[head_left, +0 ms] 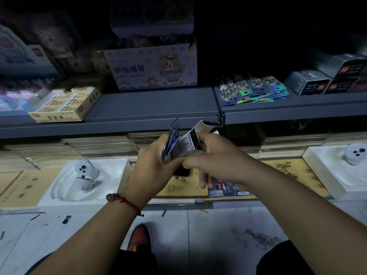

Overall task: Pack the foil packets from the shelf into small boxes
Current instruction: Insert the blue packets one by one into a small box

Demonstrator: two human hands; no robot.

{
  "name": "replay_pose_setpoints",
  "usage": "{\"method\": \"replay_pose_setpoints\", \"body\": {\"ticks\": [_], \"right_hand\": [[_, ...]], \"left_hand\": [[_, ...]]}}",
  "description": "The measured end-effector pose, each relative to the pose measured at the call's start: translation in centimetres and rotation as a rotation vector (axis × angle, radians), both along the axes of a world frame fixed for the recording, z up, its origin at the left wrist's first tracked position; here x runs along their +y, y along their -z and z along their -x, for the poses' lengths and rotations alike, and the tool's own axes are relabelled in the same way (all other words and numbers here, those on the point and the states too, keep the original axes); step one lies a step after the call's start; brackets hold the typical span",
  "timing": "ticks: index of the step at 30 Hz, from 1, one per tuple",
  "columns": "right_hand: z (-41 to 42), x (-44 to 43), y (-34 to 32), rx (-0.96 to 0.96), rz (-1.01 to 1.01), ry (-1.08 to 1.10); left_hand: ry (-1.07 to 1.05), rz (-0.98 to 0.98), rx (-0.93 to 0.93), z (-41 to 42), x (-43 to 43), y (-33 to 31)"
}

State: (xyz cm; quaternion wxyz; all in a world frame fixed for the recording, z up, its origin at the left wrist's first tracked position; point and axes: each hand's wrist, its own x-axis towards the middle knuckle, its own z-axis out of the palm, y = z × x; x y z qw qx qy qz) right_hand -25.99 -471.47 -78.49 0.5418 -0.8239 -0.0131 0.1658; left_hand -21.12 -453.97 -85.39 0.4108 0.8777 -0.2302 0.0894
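My left hand [153,163] grips a thin stack of dark blue foil packets [172,141], held on edge in front of the shelf. Right beside them my right hand [214,161] holds a small silver box [188,144] with a barcode on its side and its top flap open. The packets touch the box's left side. More foil packets [252,89] with shiny holographic ends lie fanned out on the grey shelf [155,108] at the upper right. Several closed small boxes [309,82] are stacked at the far right of that shelf.
A finger bandage carton [151,68] stands at the shelf's middle and a yellow display box [65,105] at its left. Below lie brown notebooks [178,187], two white foam trays with controllers [85,173] [355,153], and a phone. My red shoe [139,237] is on the floor.
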Motion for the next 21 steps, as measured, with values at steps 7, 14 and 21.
{"method": "replay_pose_setpoints", "body": {"ticks": [7, 14, 21], "right_hand": [[0.3, 0.8, 0.8, -0.041, 0.01, -0.012], [-0.3, -1.0, 0.7, -0.291, 0.079, 0.172], [-0.9, -1.6, 1.7, -0.555, 0.116, 0.248]], "left_hand": [[0.026, -0.057, 0.013, -0.6, 0.8, -0.2], [-0.037, -0.074, 0.156, -1.4, 1.9, 0.0], [-0.012, 0.034, 0.268, -1.2, 1.7, 0.0]]}}
